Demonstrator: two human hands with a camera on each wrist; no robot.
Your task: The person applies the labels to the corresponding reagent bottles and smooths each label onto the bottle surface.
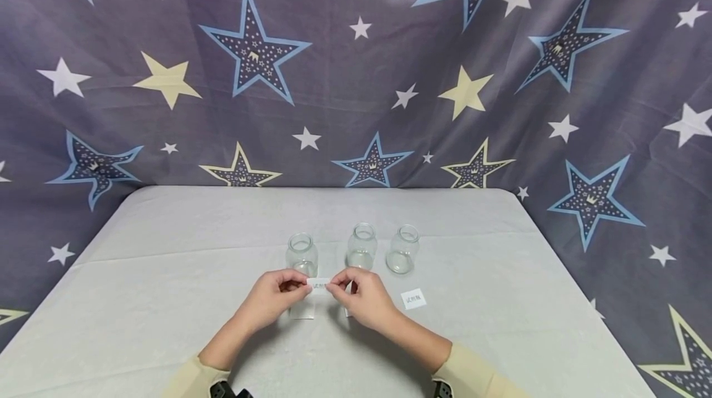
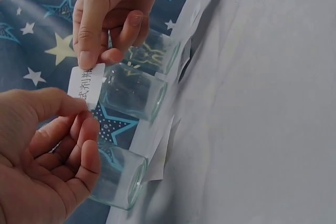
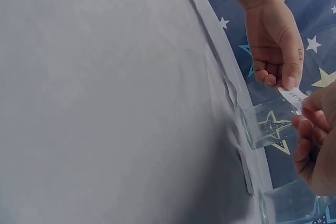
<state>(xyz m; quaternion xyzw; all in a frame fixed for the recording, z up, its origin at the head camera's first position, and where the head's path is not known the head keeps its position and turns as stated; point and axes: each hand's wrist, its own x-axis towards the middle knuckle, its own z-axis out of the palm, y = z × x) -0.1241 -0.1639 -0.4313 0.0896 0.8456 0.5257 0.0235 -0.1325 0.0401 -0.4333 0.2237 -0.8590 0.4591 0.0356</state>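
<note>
A small white paper label [image 1: 319, 283] with printed characters is stretched between both hands above the table. My left hand [image 1: 271, 298] pinches its left end with thumb and fingertips, and my right hand [image 1: 365, 300] pinches the right end. The characters show clearly on the label [image 2: 87, 81] in the left wrist view. Just beyond the hands stands a clear, lidless glass jar [image 1: 301, 247], its lower part overlapped by fingers and label. Two similar jars, a middle one [image 1: 363, 242] and a right one [image 1: 403, 249], stand farther right.
Another printed label [image 1: 413, 298] lies flat right of my right hand. A white paper piece [image 1: 303, 310] lies below the held label, and one more peeks out beside the right hand. The table's grey-white cloth [image 1: 183, 299] meets a star-patterned curtain [image 1: 334, 101] at the back.
</note>
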